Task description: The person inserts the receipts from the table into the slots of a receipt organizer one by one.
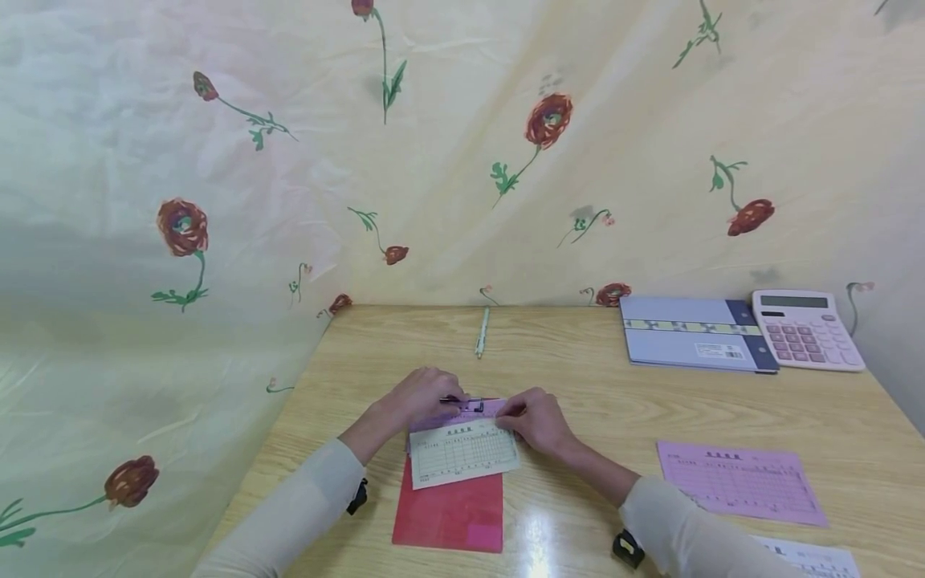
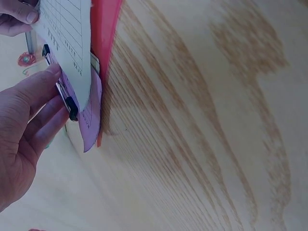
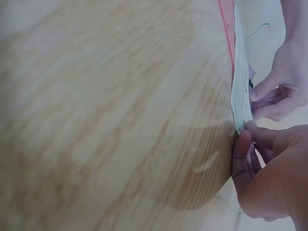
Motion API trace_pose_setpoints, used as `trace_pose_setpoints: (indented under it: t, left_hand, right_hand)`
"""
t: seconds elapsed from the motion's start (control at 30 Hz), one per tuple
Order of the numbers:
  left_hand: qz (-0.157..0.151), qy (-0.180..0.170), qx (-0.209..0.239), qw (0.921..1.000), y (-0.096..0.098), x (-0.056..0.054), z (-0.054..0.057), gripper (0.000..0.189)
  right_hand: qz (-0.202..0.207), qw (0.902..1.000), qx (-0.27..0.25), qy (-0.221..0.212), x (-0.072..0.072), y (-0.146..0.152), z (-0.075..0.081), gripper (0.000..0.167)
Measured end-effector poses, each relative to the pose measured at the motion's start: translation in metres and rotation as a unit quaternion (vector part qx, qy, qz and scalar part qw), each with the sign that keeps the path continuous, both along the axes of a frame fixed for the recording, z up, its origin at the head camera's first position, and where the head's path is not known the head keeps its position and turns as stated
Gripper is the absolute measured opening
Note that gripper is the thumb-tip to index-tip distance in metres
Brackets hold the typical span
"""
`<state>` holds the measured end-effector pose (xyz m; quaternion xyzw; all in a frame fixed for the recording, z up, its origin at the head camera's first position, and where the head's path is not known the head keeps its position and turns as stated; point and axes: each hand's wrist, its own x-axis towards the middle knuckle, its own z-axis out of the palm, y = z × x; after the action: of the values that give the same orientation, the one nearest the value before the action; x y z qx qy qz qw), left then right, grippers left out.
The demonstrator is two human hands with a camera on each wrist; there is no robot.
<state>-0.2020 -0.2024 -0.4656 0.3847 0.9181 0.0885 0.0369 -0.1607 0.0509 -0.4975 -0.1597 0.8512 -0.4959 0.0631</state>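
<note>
A small red clipboard (image 1: 448,514) lies on the wooden table, its metal clip (image 1: 473,406) at the far end. My left hand (image 1: 428,395) grips that clip, and in the left wrist view the thumb (image 2: 52,73) presses on it from above. Beneath the clip is a purple printed slip (image 2: 90,126), mostly covered. Over it a white printed slip (image 1: 464,454) lies slightly askew, its near edge above the red board. My right hand (image 1: 538,421) pinches the white slip by its far right corner, thumb and index finger meeting there in the right wrist view.
At the right lie another purple slip (image 1: 740,482) and a white slip (image 1: 809,554), partly behind the right sleeve. A blue folder (image 1: 694,345) and a pink calculator (image 1: 805,331) sit at the back right. A pen (image 1: 482,333) lies at the back, before a flowered curtain (image 1: 433,160).
</note>
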Motion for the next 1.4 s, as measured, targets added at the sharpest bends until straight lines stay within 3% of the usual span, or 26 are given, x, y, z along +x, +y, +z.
trace_pose_setpoints:
  t: [0.23, 0.73, 1.07, 1.4]
  left_hand:
    - [-0.003, 0.004, -0.004, 1.0, 0.001, -0.001, -0.001, 0.02]
    - [-0.005, 0.01, -0.003, 0.9999, 0.0, 0.0, -0.002, 0.023]
    - [-0.016, 0.014, -0.007, 0.9997, 0.002, -0.003, -0.002, 0.022]
    - [-0.009, 0.008, -0.002, 0.9999, 0.003, 0.0, 0.0, 0.022]
  right_hand:
    - [-0.019, 0.9995, 0.023, 0.002, -0.002, -0.003, 0.0, 0.004]
    - [-0.042, 0.9954, 0.069, 0.052, -0.013, -0.011, 0.0, 0.007]
    - [-0.037, 0.995, 0.08, 0.046, -0.015, -0.009, 0.003, 0.006]
    - [-0.036, 0.9941, 0.094, 0.041, -0.018, -0.01, 0.003, 0.009]
